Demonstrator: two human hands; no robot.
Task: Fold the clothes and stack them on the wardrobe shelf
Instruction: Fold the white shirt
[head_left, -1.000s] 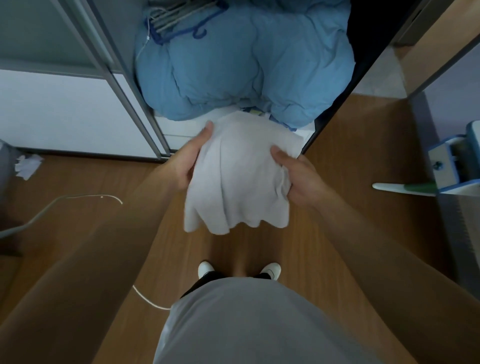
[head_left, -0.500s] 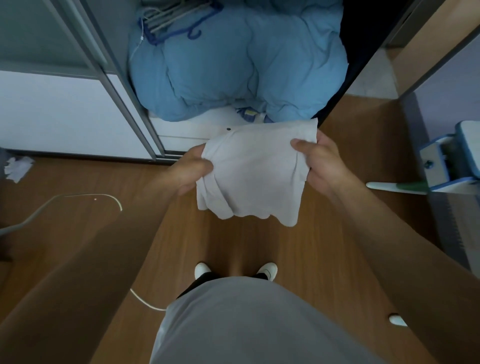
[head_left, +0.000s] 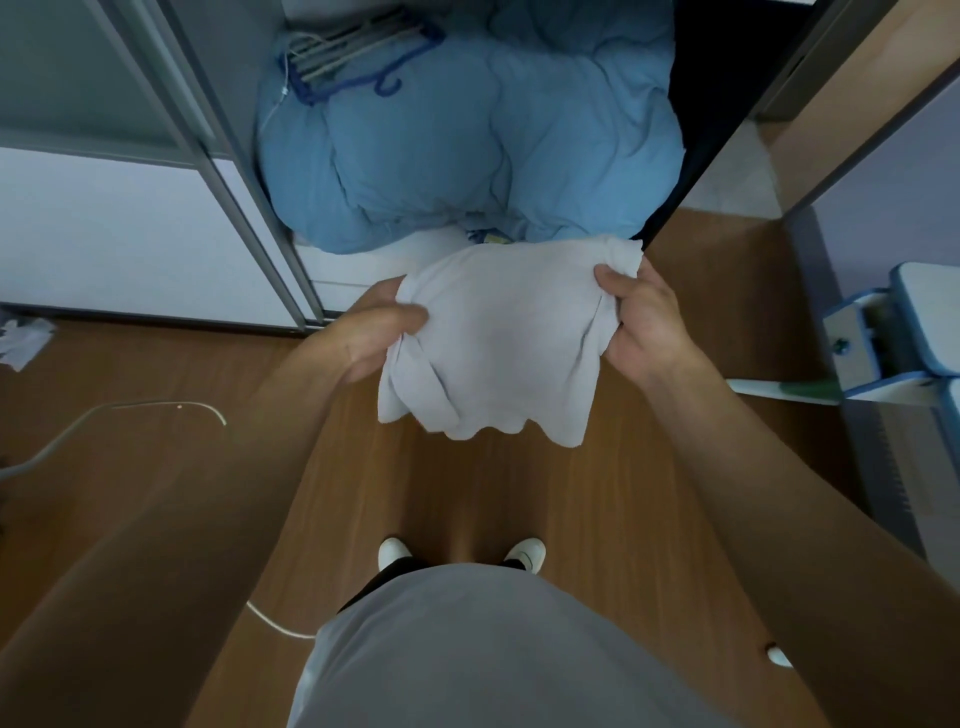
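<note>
Looking down through the head camera, we record a white garment (head_left: 498, 343) held in the air between both hands, in front of the open wardrobe and above the wooden floor (head_left: 467, 493). We note the left hand (head_left: 374, 332) gripping the garment's left edge, fingers curled round bunched cloth with the thumb on top. The right hand (head_left: 641, 322) grips the upper right corner, thumb pressed on the front face and fingers behind the cloth. The garment is partly folded in layers, and its lower hem hangs loose and uneven. Its top edge lies just before the white wardrobe shelf (head_left: 374, 265); we cannot tell whether the two touch. On that shelf sits a bulky blue duvet (head_left: 467, 145), with a bundle of hangers (head_left: 353, 57) lying on its upper left. A pale cable (head_left: 156, 410) runs across the floor at left. The person's white shoes (head_left: 392, 551) show below the garment. A blue and white device (head_left: 893, 338) stands at the right edge.
</note>
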